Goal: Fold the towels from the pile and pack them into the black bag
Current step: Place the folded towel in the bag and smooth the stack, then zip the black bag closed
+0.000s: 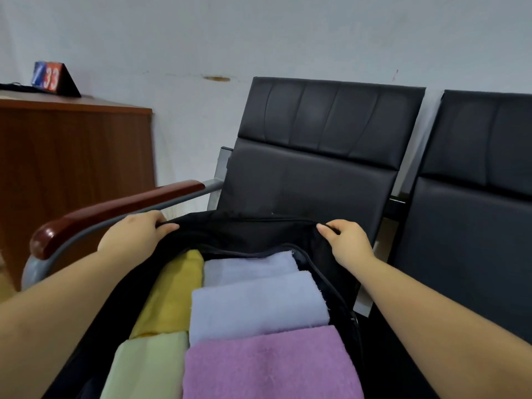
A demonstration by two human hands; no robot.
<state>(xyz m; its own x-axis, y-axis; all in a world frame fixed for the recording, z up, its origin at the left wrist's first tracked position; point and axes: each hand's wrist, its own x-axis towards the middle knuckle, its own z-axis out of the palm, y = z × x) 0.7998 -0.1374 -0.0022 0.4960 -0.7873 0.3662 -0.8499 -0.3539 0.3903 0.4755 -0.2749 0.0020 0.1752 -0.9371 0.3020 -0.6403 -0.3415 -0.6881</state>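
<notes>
Black fabric is what both my hands are on: the left hand (135,236) and right hand (349,244) each pinch the far edge of the bag (253,234), fingers curled over the flap, one near each corner. I judge I hold it this way to keep the flap lifted and taut, either to keep the mouth wide or to draw the flap over for closing; I cannot tell which.

Inside the bag, folded towels lie in two rows. On the left, a yellow towel (172,295) sits beyond a pale green towel (146,367). On the right, two lilac towels (259,303) overlap, with a pink towel (267,364) nearest me. They fill the opening I can see, so the packing looks nearly done. No pile shows.

The bag rests on a black chair (316,156) with a wooden armrest (115,208) just beside my left hand; that armrest could snag the flap. A second chair (475,197) stands to the right, and a wooden desk (72,156) with a number sign (53,79) stands well off to the left.
</notes>
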